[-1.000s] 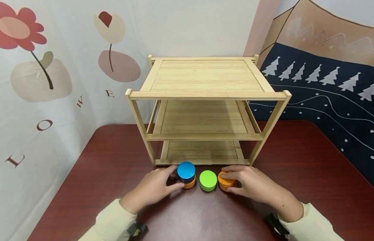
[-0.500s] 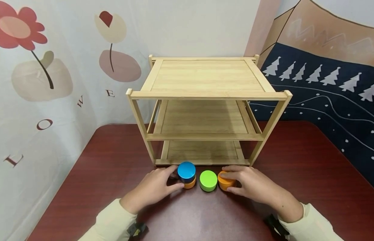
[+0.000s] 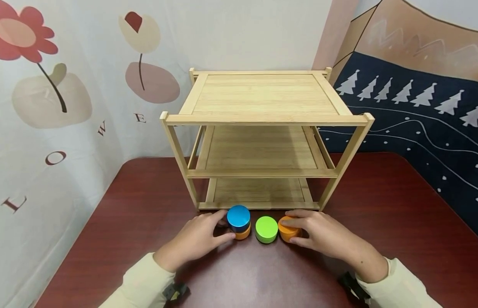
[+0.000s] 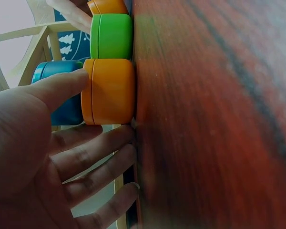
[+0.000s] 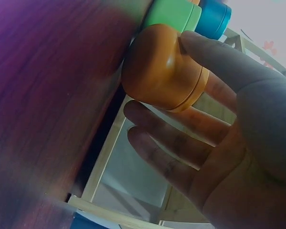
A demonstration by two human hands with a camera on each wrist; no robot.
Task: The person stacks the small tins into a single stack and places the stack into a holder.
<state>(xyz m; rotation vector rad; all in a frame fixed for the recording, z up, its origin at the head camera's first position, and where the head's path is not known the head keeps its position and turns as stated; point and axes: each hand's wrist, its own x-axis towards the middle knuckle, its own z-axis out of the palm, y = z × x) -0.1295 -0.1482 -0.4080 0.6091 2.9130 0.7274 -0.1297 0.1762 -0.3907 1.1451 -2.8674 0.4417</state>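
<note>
From the head view, I see both hands low at a pale, slatless wooden rack (image 3: 266, 120) on a glossy, red-brown table (image 3: 239, 278). The left hand (image 3: 194, 237) is opened about as wide as a jar, thumb and forefinger around the left orange jar (image 3: 244, 233); a shiny blue jar (image 3: 238, 217) is stacked on that one. The right hand (image 3: 325, 233) has hold of the right orange jar (image 3: 287, 233), fingers over its lid. Between the two grips stands a smooth, round green jar (image 3: 266, 229). Beyond the left hand, the white cloth (image 3: 223, 34) reads L, O, W, E. Hands and jars keep their places from half a second ago; everything just sits slightly higher in the view.

From the left wrist, the thumb presses near the left orange jar's lid seam, the other fingers spread out beyond it along the table.

From the right wrist, the thumb lies on the right orange jar's rounded side, opposite the fingers, with the green and blue jars past it.
</note>
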